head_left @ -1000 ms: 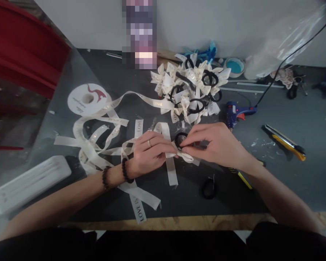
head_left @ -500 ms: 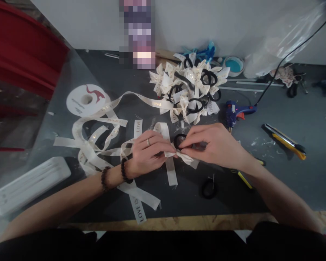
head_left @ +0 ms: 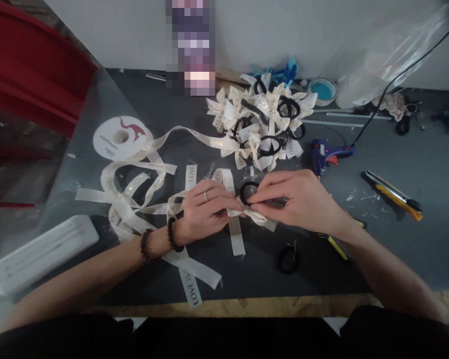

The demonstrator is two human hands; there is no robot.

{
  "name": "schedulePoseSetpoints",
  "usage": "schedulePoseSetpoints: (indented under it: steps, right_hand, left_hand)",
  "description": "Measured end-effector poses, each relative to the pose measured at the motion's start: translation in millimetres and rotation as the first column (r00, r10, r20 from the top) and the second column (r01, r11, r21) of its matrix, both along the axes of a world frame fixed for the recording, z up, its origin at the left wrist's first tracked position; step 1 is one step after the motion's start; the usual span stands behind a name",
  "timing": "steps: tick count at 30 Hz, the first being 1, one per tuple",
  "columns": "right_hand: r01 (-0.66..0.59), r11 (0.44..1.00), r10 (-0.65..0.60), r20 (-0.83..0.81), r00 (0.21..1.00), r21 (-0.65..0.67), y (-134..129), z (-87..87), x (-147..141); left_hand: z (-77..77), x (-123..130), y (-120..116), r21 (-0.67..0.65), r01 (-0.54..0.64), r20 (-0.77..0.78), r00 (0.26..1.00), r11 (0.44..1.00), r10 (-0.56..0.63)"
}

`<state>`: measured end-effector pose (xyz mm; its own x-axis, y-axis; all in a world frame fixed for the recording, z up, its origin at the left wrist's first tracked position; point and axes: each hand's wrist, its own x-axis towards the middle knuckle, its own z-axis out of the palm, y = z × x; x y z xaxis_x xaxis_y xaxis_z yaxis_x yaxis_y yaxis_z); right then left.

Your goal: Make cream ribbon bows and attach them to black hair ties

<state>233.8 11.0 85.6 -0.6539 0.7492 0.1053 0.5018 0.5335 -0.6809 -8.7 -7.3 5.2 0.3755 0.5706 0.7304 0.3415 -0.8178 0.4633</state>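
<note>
A white ribbon bow [head_left: 255, 215] is pinched between my two hands over the middle of the table. My left hand [head_left: 209, 207], with a ring and beaded bracelets, grips the bow's left side. The fingers of my right hand [head_left: 294, 197] close on a black hair tie [head_left: 246, 192] where it meets the bow; the exact contact is hidden by the fingertips. Beneath the hands lies a loose piece of printed ribbon [head_left: 237, 239]. A second black hair tie [head_left: 289, 259] rests on the table, nearer to me.
Finished bows on hair ties form a pile [head_left: 262, 117] at the back. A ribbon spool [head_left: 107, 142] and cut ribbon strips [head_left: 192, 269] lie left, beside a white plastic case [head_left: 48, 252]. On the right are a blue glue gun [head_left: 324, 157] with its cord and a yellow utility knife [head_left: 394, 197].
Almost nothing differs. Both hands keep their hold on the bow and hair tie, and the whole view has shifted very slightly.
</note>
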Motion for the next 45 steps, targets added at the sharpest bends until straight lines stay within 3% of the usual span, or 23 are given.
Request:
schedulePoseSetpoints:
  steps: [7, 15, 24, 34, 45]
  right_hand:
    - [0.015, 1.000, -0.015, -0.004, 1.000, 0.004, 1.2, 2.1, 0.7]
    - [-0.053, 0.999, 0.053, 0.039, 0.998, -0.005, 0.5, -2.7, 0.9]
    - [0.051, 0.997, -0.052, 0.002, 0.999, 0.065, 0.2, 2.9, 2.6]
    - [-0.026, 0.998, 0.024, 0.052, 0.998, 0.052, -2.8, -2.6, -0.1]
    - [0.027, 0.998, -0.028, 0.028, 0.999, 0.060, -2.1, -3.2, 0.3]
  left_hand:
    - [-0.6, -0.4, 0.0, 0.005, 0.026, 0.010, 1.000, 1.000, -0.026]
    - [-2.1, -0.8, -0.7, 0.002, 0.011, -0.001, 1.000, 1.000, -0.011]
    - [-3.8, -1.1, 0.1, 0.006, 0.006, 0.012, 1.000, 1.000, -0.006]
    - [-6.7, -1.8, -0.9, 0.007, -0.005, 0.003, 1.000, 1.000, 0.005]
    - [-6.2, -0.2, -0.2, 0.004, -0.008, 0.015, 1.000, 1.000, 0.008]
